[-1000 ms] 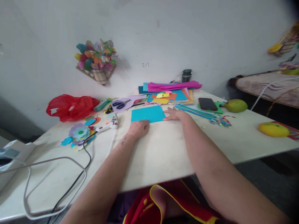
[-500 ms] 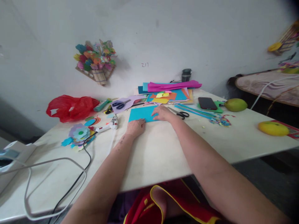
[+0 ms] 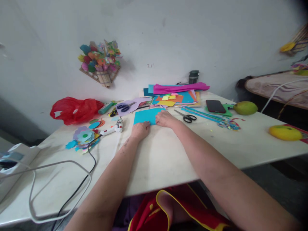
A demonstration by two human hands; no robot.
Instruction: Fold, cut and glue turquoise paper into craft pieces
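Note:
A sheet of blue paper [image 3: 145, 116] lies flat on the white table. My left hand [image 3: 141, 130] rests at its near edge with curled fingers closed on the paper. On the right part of the sheet is my right hand [image 3: 166, 119], its fingers bent and pressed together at the paper. Black-handled scissors [image 3: 189, 118] lie to the right of my right hand. Left of my left hand is a white hot glue gun [image 3: 112, 130]. Layered paper flowers [image 3: 83, 136] lie beyond the glue gun's cord.
Coloured sheets [image 3: 185, 98], a second pair of scissors [image 3: 124, 107] and a red plastic bag [image 3: 74, 109] lie toward the wall. To the right are paper strips [image 3: 199, 115], a phone [image 3: 215, 106], a green mango [image 3: 245, 108] and a yellow fruit [image 3: 285, 132]. A white cable [image 3: 31, 192] loops at left.
My right hand has drawn slightly left and its fingers have closed more at the paper. The left hand stays at the near edge. The whole view has shifted a little.

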